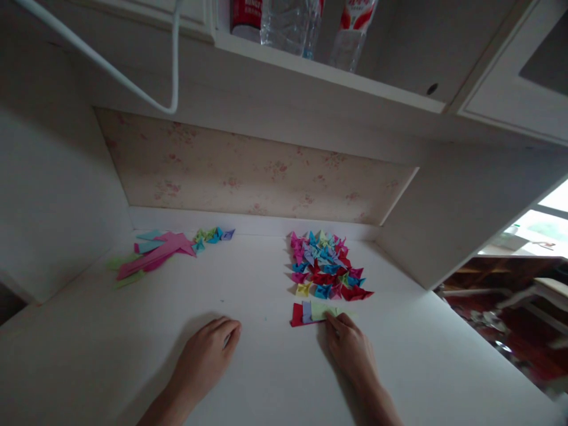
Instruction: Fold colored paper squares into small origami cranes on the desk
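Observation:
My left hand (210,344) rests on the white tabletop with its fingers curled in, and nothing shows in it. The fingertips of my right hand (350,344) are pinched at the lower edge of a pale green paper strip (322,310). That strip overlaps a lilac strip (306,312) and a red strip (296,315), side by side on the table. Just behind them lies a dense group of small folded paper pieces (323,266) in red, pink, blue, yellow and green. The part of the green strip under my right fingers is hidden.
At the back left lie loose paper strips (155,254) in pink, blue and green, beside several folded pieces (215,235). A shelf (377,89) with plastic bottles (352,35) overhangs the table. A white cable (133,86) hangs at upper left. Side panels bound the table.

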Demonstrator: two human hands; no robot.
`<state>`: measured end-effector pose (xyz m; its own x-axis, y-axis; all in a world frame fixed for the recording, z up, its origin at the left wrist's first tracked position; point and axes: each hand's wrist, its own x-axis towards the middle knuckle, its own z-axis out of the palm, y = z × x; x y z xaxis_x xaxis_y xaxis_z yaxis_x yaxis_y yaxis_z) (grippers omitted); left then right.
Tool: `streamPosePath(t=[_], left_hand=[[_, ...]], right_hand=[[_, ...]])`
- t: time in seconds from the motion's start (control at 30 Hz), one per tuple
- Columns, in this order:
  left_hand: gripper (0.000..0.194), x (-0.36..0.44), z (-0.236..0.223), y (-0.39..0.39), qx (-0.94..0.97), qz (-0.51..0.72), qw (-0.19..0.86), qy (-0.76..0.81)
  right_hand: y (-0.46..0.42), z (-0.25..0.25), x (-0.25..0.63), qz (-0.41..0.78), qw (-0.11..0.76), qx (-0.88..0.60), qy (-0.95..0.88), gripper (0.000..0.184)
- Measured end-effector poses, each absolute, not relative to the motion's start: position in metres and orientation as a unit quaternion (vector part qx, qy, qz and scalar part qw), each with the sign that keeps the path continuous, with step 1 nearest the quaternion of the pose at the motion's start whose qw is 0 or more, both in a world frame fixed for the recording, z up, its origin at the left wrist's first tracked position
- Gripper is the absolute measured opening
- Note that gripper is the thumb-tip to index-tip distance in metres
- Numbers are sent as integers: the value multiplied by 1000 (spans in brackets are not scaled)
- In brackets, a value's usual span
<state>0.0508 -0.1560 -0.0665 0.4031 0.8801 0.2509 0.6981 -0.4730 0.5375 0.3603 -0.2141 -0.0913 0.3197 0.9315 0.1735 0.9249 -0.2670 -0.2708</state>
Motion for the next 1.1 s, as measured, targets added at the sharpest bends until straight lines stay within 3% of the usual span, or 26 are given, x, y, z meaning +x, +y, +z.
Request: streamPosePath(t=[0.43, 0.67, 0.87, 1.1], left_hand=[[26, 58, -66, -166, 845, 229, 135, 464], [27, 62, -76, -162, 814, 268, 223, 465], [28, 55, -81, -146, 706, 323, 389, 496], [24, 34, -94, -125, 586, 398, 515, 482]], right_hand=[[-224, -96, 338, -35, 226, -765, -602, 43], [-167, -39, 218, 121, 270, -580, -759, 29], [-73, -21, 109, 133, 118, -492, -852, 33], [4, -39, 24, 90, 33, -484, -870, 44]])
